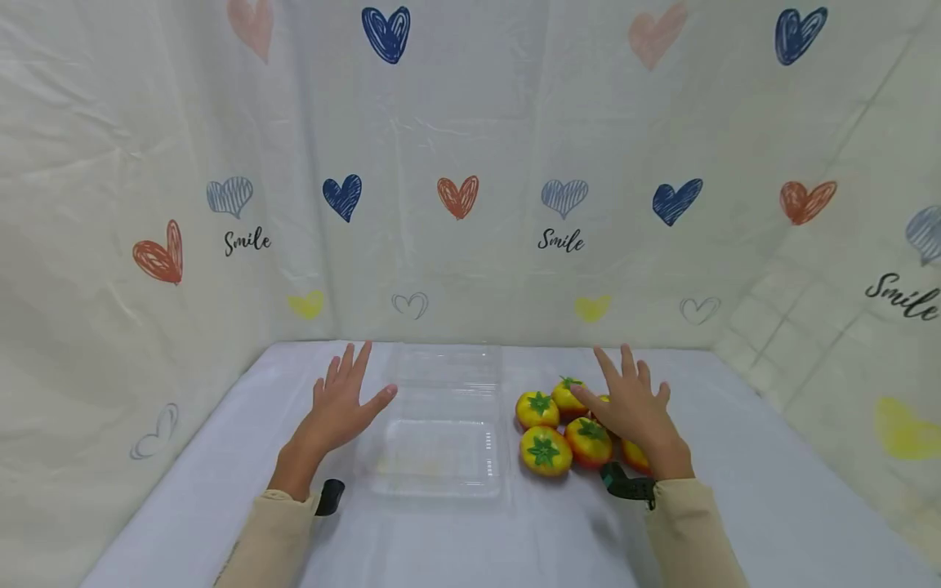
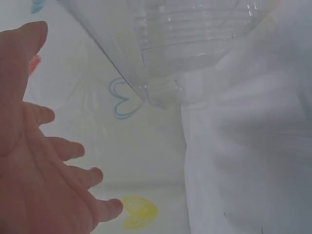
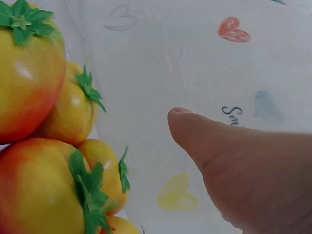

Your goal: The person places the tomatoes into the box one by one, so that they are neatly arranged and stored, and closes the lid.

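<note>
Currently, left hand (image 1: 341, 411) and right hand (image 1: 635, 408) spread wide, empty. Crowded persimmon-like fruits (image 1: 588, 447) likely want gentle side grips, sparing leaves (image 1: 544, 451).

Table (image 1: 764, 498) with a pale, whitish surface, seen from above; its side edges converge toward the far edge, and soft shadows fall on its near part. Directly on it, near the middle, stands a transparent plastic container (image 1: 441, 457), comprising a rectangular near section with rounded corners and a ridged section behind it. Just beside the container, on the right, lies a close cluster of round fruits (image 1: 546, 451), yellow shading to red, each visible crown bearing a green, star-shaped leafy calyx. At least five are discernible; those farthest right are partly hidden.
</note>
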The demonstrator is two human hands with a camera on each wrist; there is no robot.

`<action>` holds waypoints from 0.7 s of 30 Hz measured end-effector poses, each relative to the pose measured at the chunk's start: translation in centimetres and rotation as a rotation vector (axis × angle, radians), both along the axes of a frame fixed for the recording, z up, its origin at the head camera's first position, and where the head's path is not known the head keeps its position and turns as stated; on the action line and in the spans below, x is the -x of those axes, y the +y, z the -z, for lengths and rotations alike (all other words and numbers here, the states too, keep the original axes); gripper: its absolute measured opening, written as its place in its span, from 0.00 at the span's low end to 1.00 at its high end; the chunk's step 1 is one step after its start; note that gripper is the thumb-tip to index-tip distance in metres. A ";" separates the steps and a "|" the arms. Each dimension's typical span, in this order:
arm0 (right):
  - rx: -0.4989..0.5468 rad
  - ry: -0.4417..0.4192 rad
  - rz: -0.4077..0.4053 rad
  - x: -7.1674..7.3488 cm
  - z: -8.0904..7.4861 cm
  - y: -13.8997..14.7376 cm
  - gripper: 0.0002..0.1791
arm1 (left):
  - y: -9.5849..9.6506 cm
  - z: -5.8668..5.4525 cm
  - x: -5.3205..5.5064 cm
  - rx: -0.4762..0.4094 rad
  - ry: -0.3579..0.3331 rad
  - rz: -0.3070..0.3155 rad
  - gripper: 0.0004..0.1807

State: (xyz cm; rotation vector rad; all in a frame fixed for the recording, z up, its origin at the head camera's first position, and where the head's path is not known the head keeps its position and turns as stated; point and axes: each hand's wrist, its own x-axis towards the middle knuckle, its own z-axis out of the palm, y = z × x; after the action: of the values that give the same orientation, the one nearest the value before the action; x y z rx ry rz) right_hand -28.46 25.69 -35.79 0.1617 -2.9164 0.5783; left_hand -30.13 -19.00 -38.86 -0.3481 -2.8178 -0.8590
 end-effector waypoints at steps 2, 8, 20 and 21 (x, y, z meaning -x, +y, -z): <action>0.024 -0.013 -0.007 0.1 0.1 0.5 0.51 | 0.1 -0.2 -0.4 -0.017 -0.004 0.018 0.54; 0.086 -0.080 -0.037 0.5 0.2 2.0 0.47 | 0.2 -0.4 -2.3 -0.065 -0.035 0.054 0.56; 0.131 -0.221 -0.082 0.6 0.9 3.4 0.40 | 0.2 1.4 -5.0 -0.111 -0.197 0.173 0.65; 0.124 -0.229 -0.084 0.6 1.1 3.4 0.39 | 0.2 1.7 -5.1 -0.113 -0.211 0.184 0.66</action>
State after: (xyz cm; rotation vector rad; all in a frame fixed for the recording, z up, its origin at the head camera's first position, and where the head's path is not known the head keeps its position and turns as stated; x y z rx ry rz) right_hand -29.10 29.09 -36.85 0.2170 -3.0922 0.8419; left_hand -25.07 -18.81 -40.52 -0.5365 -2.9455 -1.1516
